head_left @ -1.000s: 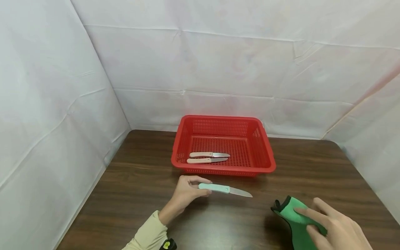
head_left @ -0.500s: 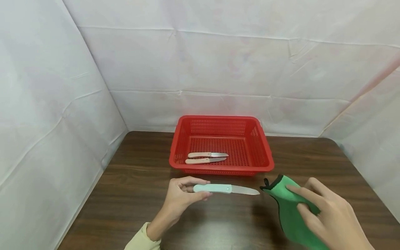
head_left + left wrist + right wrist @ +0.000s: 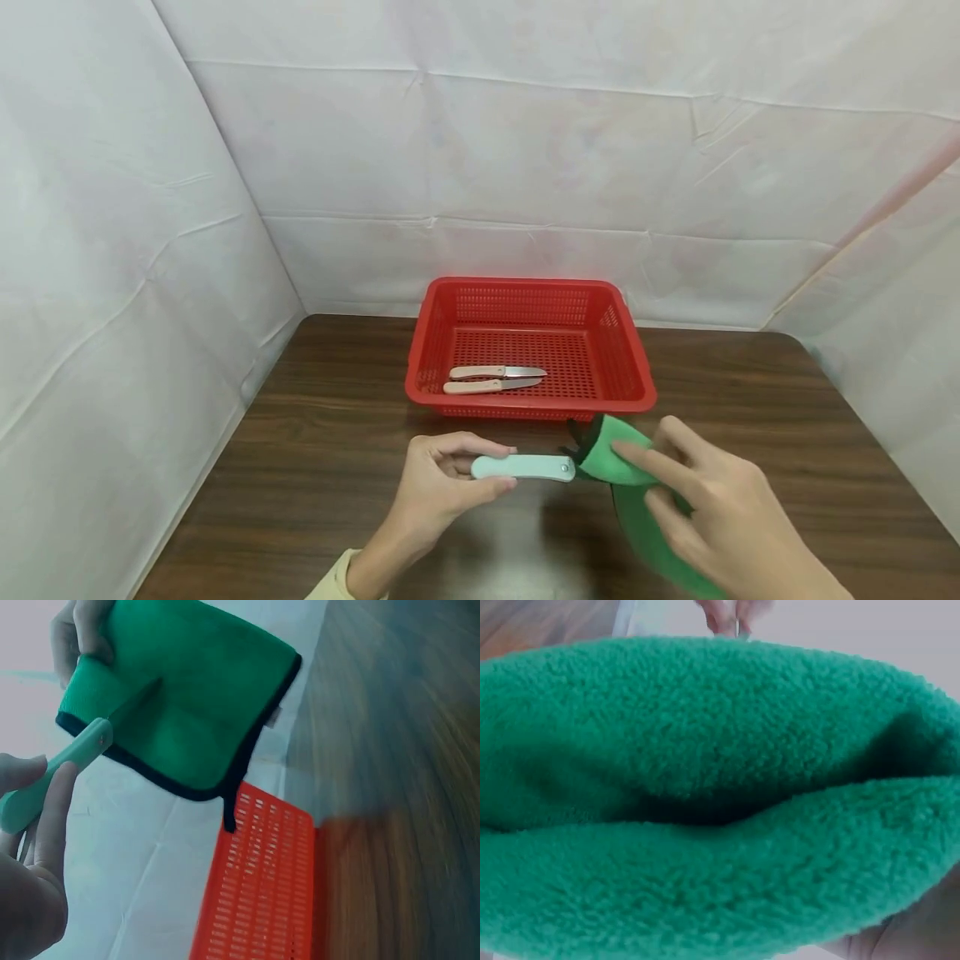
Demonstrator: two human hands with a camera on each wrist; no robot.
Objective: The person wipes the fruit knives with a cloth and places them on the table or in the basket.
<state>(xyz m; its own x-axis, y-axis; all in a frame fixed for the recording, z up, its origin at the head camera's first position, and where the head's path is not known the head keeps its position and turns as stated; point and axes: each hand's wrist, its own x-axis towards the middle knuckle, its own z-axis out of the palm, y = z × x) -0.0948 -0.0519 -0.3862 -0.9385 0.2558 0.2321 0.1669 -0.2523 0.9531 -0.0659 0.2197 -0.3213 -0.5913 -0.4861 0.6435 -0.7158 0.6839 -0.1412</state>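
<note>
My left hand (image 3: pixel 429 492) pinches the mint-green handle of a knife (image 3: pixel 525 467) between thumb and fingers, in front of the red basket. The knife points right, and its blade is hidden by the cloth in the head view. In the left wrist view the blade (image 3: pixel 136 702) shows against the green cloth (image 3: pixel 191 690), which has a black edge and a small loop. My right hand (image 3: pixel 708 496) grips that folded cloth, its edge right at the knife's handle end. Fluffy green folds fill most of the right wrist view.
A red perforated basket (image 3: pixel 532 406) stands at the back middle of the dark wooden table (image 3: pixel 337 433). Inside lie two knives with pale handles, one knife (image 3: pixel 477 372) behind the other knife (image 3: pixel 472 387). White sheeting (image 3: pixel 540 150) hangs behind and at the sides.
My right hand has brought the cloth leftward to the knife, covering the blade that showed bare earlier. The left hand with the knife has shifted only slightly. The basket's knives have stayed put.
</note>
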